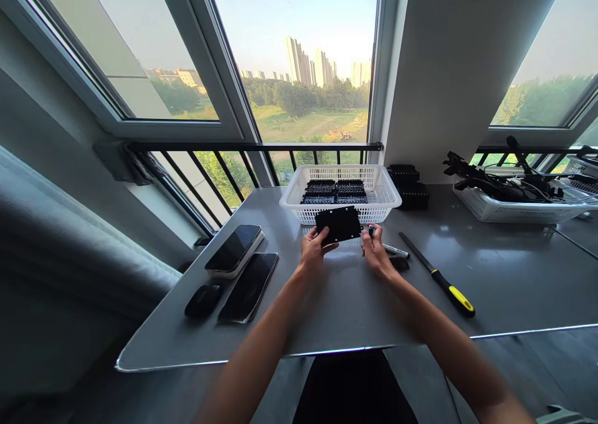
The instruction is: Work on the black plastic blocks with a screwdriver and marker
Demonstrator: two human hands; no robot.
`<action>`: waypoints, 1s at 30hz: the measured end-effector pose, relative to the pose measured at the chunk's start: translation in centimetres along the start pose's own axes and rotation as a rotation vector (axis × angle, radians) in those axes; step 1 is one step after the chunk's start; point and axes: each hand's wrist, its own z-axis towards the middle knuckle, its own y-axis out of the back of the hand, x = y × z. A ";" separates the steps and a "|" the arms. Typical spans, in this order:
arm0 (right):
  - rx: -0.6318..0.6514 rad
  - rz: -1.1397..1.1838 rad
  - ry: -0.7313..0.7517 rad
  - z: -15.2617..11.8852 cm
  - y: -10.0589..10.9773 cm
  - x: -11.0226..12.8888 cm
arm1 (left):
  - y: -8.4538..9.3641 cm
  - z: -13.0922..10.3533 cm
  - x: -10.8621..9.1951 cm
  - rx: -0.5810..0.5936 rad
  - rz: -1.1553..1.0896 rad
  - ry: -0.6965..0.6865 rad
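Observation:
A flat black plate (pixel 339 225) with small notches along its edges is held up above the grey table. My left hand (pixel 316 246) grips its left side, thumb on the face and fingers beneath. At the plate's right edge is my right hand (pixel 374 247), its fingers closed round a small dark tool (pixel 371 230) that is mostly hidden. Just behind the plate stands a white basket (pixel 390 205) with several black ribbed parts (pixel 336 190) in it. A white marker (pixel 397 250) and a dark brush-like item (pixel 399 263) lie beside my right hand.
A file with a black and yellow handle (pixel 454 292) lies to the right. Stacked black parts (pixel 409 187) and a white basket of cables (pixel 514 211) stand behind it. Phones (pixel 249 287), a white box (pixel 236 265) and a black mouse (pixel 204 301) lie left.

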 end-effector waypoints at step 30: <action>0.024 -1.372 -0.169 -5.3 13.1 2.0 | -0.8 -0.5 0.2 -0.026 0.011 -0.189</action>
